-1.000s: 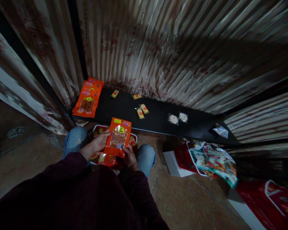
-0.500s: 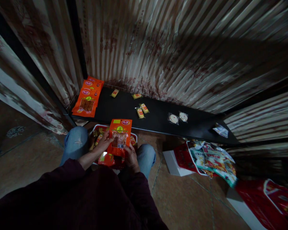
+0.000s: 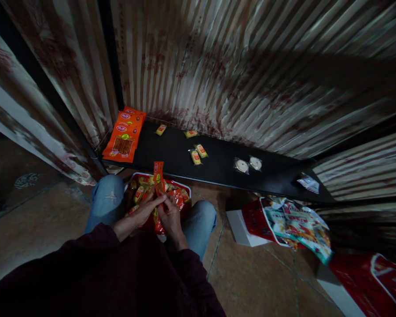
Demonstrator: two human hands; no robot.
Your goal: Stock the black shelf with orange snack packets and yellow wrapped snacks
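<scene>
My left hand (image 3: 143,212) and my right hand (image 3: 170,216) come together between my knees, fingers closed round an orange snack packet (image 3: 158,171). Only a narrow strip of the packet shows; whether it is folded or turned edge-on I cannot tell. Beneath my hands sits a red box with a white rim (image 3: 188,190), holding several small yellow packs (image 3: 139,194) and a shiny orange-red wrapper (image 3: 178,199). At the left end of the black shelf (image 3: 148,152) lies a stack of flat orange packets (image 3: 121,138).
Small yellow wrapped cakes (image 3: 196,156) and two round white wrapped biscuits (image 3: 242,165) lie on the shelf, with a silvery packet (image 3: 308,183) at its right end. A bin of snack bags (image 3: 297,220) and another red box (image 3: 356,277) stand on the floor at right.
The orange packet, broad face up before, now appears as a narrow strip between my hands. My hands have drawn together. The view has shifted slightly.
</scene>
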